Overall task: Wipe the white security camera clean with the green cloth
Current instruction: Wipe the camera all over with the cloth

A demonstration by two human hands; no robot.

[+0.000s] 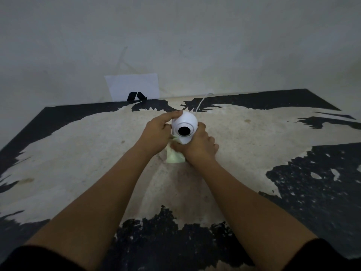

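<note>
The white security camera (186, 123) is a rounded dome with a black lens facing me, held above the worn table near its far middle. My left hand (157, 134) grips the camera's left side, its thumb lying over the top. My right hand (198, 146) is closed around the lower right of the camera and holds the green cloth (174, 156) pressed under it. Only a pale green fold of the cloth shows between my two hands. A thin white cable (201, 103) runs from the camera back toward the wall.
The table (78, 163) has a beige top with peeling black patches along its edges. A white sheet of paper (132, 85) with a black mark leans against the grey wall behind the table's far edge.
</note>
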